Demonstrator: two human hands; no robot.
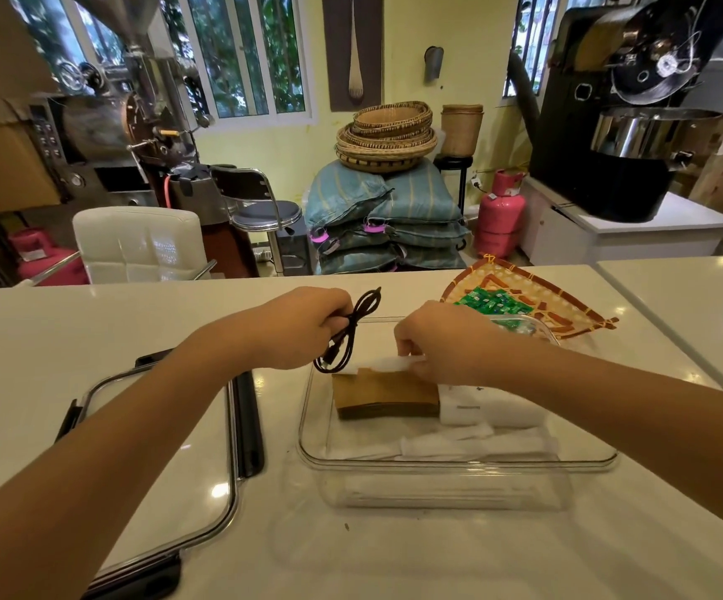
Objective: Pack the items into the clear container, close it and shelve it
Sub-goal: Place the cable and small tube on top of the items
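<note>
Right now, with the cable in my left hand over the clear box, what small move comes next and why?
Probably lower the black cable into the clear container, in the bare space left of the brown stack. Your left hand holds it coiled above that edge, and your right hand is busy with the white packet.

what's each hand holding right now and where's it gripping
The left hand grips a coiled black cable around the middle of its bundle. The right hand pinches a white item at its right end, over the clear container.
</note>
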